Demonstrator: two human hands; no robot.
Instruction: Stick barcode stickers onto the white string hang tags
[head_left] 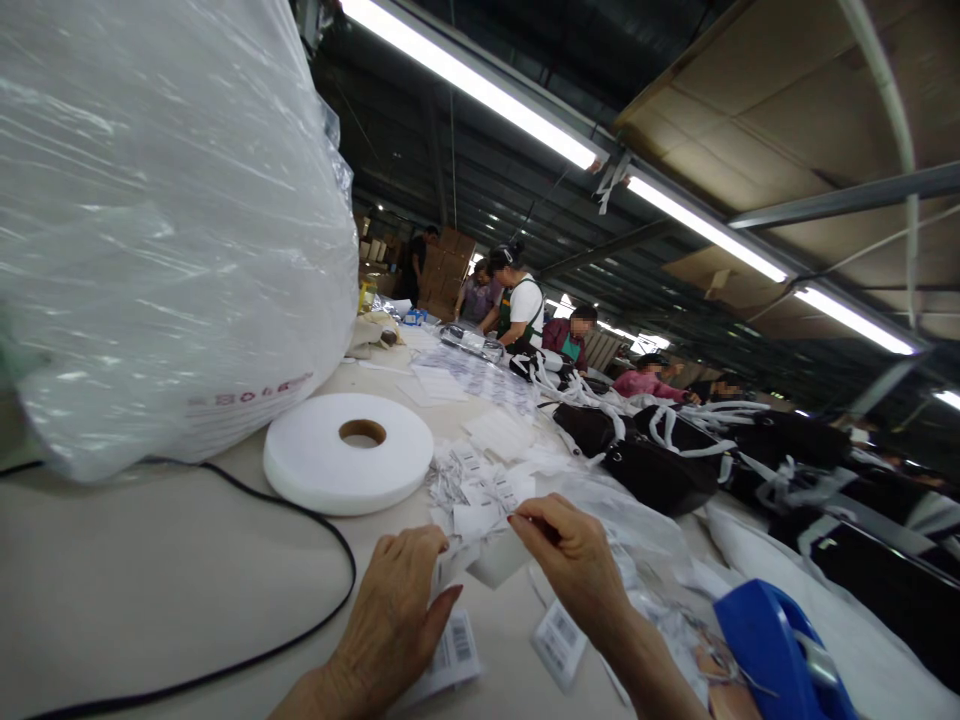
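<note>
My left hand [394, 610] rests over a small stack of white barcode labels [454, 645], its thumb and fingers around the labels' upper edge. To its right, my right hand [574, 555] is pinched at thumb and fingertips, above the loose tags; whatever is between the fingertips is too small to make out. Between the hands lies a pale, clear plastic piece [499, 558]. Beyond them is a heap of white barcode tags [480, 490]. Another barcode tag [560, 640] lies beneath my right hand.
A white tape roll [307, 450] lies at the left, beside a large plastic-wrapped bundle [172, 230]. A black cord [300, 640] curves over the table. On the right are a blue tape dispenser [772, 640] and black bags [660, 470]. Several people stand farther back.
</note>
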